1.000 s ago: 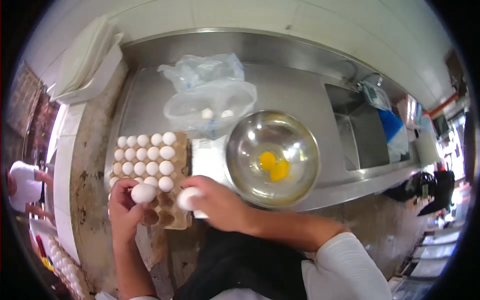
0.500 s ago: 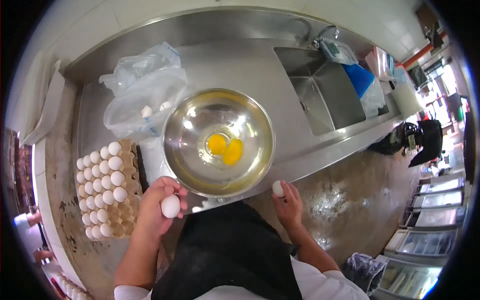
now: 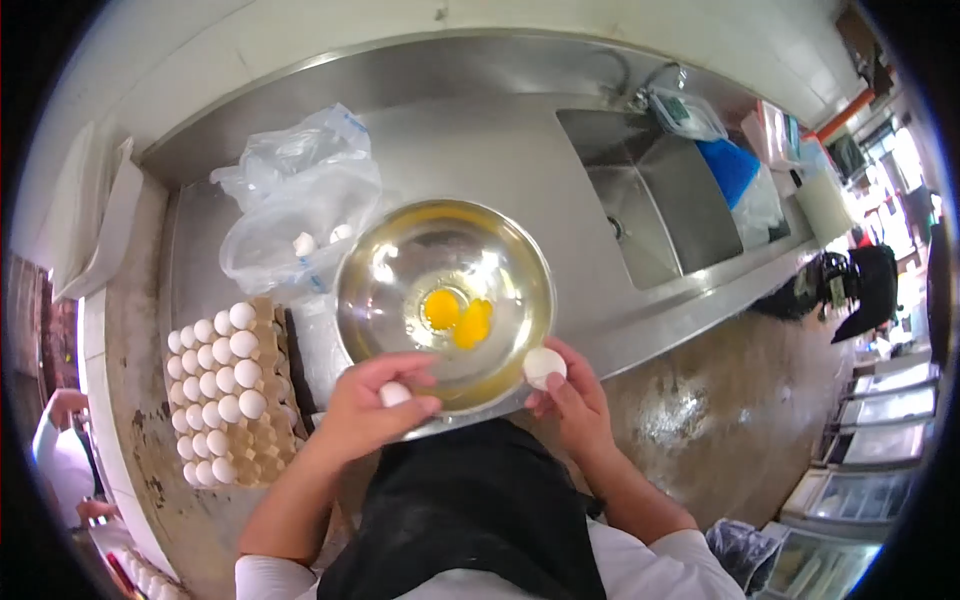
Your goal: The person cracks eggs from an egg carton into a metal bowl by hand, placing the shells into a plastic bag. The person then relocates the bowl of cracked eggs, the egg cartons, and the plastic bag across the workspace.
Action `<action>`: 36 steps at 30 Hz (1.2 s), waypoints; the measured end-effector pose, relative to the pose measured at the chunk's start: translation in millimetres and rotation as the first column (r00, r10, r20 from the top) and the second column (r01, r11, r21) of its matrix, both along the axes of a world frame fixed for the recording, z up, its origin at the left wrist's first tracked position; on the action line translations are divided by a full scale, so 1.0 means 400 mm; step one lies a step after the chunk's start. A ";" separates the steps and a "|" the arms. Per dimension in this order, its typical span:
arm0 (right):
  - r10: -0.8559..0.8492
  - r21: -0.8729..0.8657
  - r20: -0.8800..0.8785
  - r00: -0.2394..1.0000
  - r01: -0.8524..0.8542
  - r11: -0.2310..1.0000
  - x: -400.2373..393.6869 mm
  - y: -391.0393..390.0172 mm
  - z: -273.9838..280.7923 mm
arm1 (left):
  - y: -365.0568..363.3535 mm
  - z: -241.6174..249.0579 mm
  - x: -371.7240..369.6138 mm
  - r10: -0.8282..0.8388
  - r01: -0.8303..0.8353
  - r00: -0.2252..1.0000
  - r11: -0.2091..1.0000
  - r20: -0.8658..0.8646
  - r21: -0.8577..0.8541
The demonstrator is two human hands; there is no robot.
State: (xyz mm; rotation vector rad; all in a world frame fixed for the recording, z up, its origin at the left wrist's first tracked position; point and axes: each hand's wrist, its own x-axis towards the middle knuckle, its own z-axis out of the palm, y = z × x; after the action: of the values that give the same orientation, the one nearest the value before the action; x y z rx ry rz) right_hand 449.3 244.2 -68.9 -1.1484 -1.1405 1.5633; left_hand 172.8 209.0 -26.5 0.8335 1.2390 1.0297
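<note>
My left hand (image 3: pixel 372 405) is closed around a white egg (image 3: pixel 394 394) at the near-left rim of a steel bowl (image 3: pixel 362 240). At the bowl's near-right rim, my right hand (image 3: pixel 575 400) grips another white egg (image 3: pixel 544 368) between thumb and fingers. Two yolks lie in the bowl, one round yolk (image 3: pixel 441 309) and one more spread-out yolk (image 3: pixel 472 324), with clear egg white about them. Left of the bowl stands a cardboard egg tray (image 3: pixel 262 440) with several white eggs (image 3: pixel 228 408) and bare cups at its near right side.
Behind the bowl's left side, a clear plastic bag (image 3: pixel 270 225) holds pieces of eggshell (image 3: pixel 303 243). A steel sink (image 3: pixel 660 230) is set into the counter (image 3: pixel 480 150) on the right, with a blue cloth-like item (image 3: pixel 728 170) beside it. Another person's arm (image 3: pixel 68 405) shows at far left.
Both hands have moved in to the bowl's near rim, the left going right and the right going left and up. Each keeps an egg. The view has shifted slightly.
</note>
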 end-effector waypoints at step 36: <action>0.518 0.088 0.567 0.640 -0.673 0.735 -0.189 0.285 0.164 | 0.193 0.031 -0.017 0.196 0.377 0.606 0.783 -0.771 0.495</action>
State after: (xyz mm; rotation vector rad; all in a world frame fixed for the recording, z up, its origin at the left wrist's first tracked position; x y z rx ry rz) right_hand 373.8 358.2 -3.4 -1.0504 -2.2375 1.5027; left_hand 166.2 286.2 -14.1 2.0543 1.5676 1.0013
